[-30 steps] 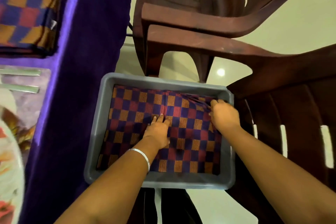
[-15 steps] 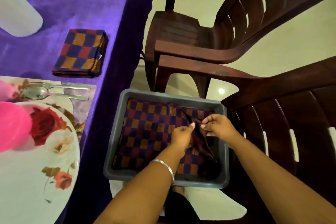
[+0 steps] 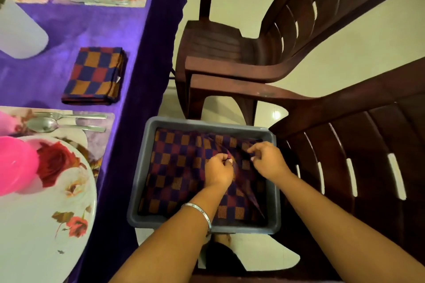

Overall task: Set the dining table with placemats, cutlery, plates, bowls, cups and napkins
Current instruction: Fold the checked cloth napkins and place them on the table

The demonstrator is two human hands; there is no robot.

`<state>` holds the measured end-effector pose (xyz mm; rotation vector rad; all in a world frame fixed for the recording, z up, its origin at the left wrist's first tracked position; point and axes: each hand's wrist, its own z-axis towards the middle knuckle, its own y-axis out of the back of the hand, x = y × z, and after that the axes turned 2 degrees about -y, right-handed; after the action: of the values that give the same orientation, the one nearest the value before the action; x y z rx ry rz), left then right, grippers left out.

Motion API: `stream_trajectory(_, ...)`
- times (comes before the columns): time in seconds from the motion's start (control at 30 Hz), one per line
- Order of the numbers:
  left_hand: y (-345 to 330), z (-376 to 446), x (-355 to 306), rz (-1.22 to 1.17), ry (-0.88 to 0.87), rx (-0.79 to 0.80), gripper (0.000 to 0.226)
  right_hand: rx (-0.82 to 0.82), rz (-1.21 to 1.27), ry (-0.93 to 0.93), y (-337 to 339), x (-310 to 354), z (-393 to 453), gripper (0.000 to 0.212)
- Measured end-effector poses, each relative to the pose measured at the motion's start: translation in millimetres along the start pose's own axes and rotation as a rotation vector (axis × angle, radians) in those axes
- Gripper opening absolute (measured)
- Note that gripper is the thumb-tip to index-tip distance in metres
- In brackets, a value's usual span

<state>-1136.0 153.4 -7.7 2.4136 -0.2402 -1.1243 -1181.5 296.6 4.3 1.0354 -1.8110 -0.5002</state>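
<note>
Hands: left hand (image 3: 218, 171) and right hand (image 3: 268, 162) each pinch a raised fold of the checkered cloth (image 3: 181, 167), fingers curled tight.
Cloth: soft woven squares of purple, orange and maroon, lying in the grey tray (image 3: 142, 167).
Tray: rectangular plastic, rounded corners.
Table: 1 folded napkin (image 3: 94, 76) near the right edge of the velvety purple tablecloth (image 3: 57, 30).

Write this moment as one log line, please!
left hand: pinching napkin | right hand: pinching napkin | napkin: in gray tray
</note>
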Motion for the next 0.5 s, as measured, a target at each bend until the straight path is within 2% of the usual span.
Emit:
stream_trajectory(0.17,54.2,-37.5,-30.7,0.182,-0.299,-0.001,0.020,0.153,-0.192,0.402,23.3,65.0,-27.6,0.066)
stream_trajectory(0.27,106.2,-67.5,-47.2,0.298,-0.469,0.042,0.013,0.210,-0.353,0.552,34.5,114.7,-49.6,0.059)
stream_trajectory(0.4,191.6,-116.4,-49.5,0.260,-0.505,-0.004,0.025,0.295,-0.503,0.623,50.7,187.9,-88.7,0.027)
stream_trajectory(0.5,243.0,-156.5,-40.2,0.165,-0.543,-0.057,0.017,0.284,-0.494,0.809,51.0,227.3,-120.9,0.033)
